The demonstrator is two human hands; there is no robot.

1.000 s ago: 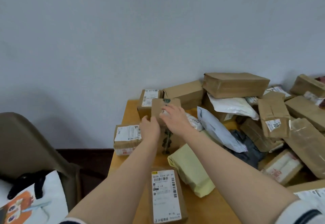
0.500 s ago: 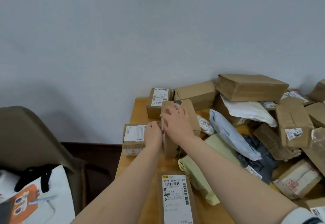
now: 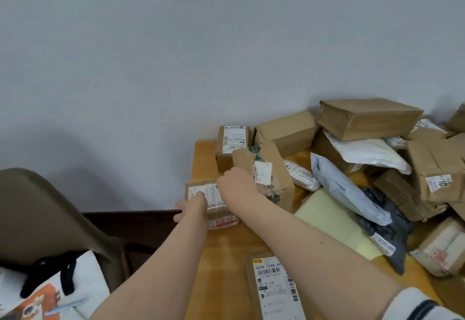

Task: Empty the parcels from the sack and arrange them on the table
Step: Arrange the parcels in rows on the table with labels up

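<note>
Both busy: left hand (image 3: 193, 206) rests flat on labelled box (image 3: 214, 195), right hand (image 3: 236, 186) grips taped box (image 3: 271, 166); parcel heap (image 3: 367, 118) crowding right.

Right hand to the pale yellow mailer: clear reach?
Probably yes, once the right hand releases the taped box: the pale yellow mailer lies beside that forearm, top bare; only the grey-blue mailer overlaps its far side.

Cardboard parcels (image 3: 367, 118) and plastic mailers (image 3: 344, 189) just heaped on the wooden table (image 3: 226, 249), green-taped box (image 3: 279, 168) tilted, small labelled box (image 3: 224, 221) at its left edge.
</note>
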